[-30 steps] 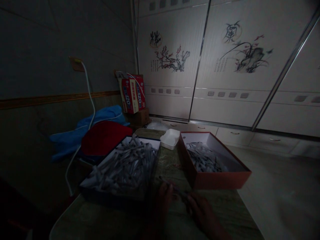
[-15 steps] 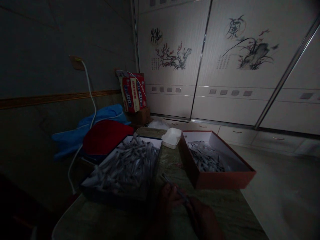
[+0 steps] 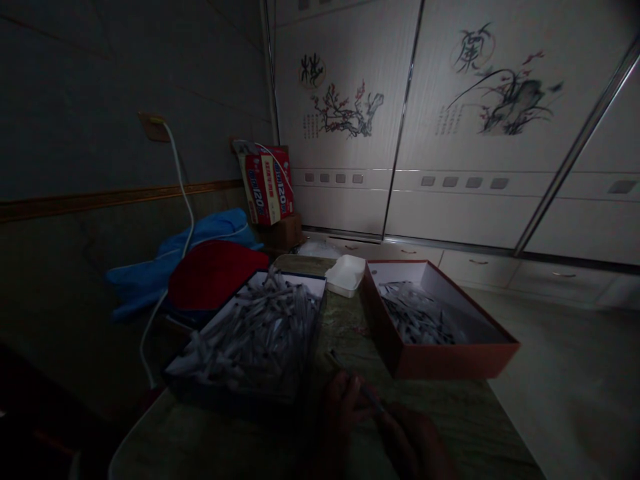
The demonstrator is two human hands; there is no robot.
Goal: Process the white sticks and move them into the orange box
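Observation:
Low at the table's front, my left hand (image 3: 343, 400) pinches a thin pen-like stick (image 3: 371, 398) near its far end, its dark tip pointing away and left. My right hand (image 3: 413, 430) is closed around the near end of the same stick. Dim light hides the stick's exact kind and most finger detail. Left of my hands stands a dark-blue box (image 3: 220, 399), heaped with pale, slim pieces (image 3: 260, 327) with dark ends. To the right, an orange-red box (image 3: 453, 362) holds thin, dark and clear sticks (image 3: 417, 317).
A white tray (image 3: 345, 275) sits between the boxes at the back of the stone-patterned table (image 3: 345, 320). A red cushion-like thing (image 3: 215, 275) and blue cloth (image 3: 175, 250) lie behind left. A white cable (image 3: 183, 180) hangs from the wall. Red cartons (image 3: 267, 187) stand by the wardrobe (image 3: 345, 207).
Both hands stay on the stick and have shifted very slightly right and down in view. The boxes also sit a little farther right, as the view turned slightly.

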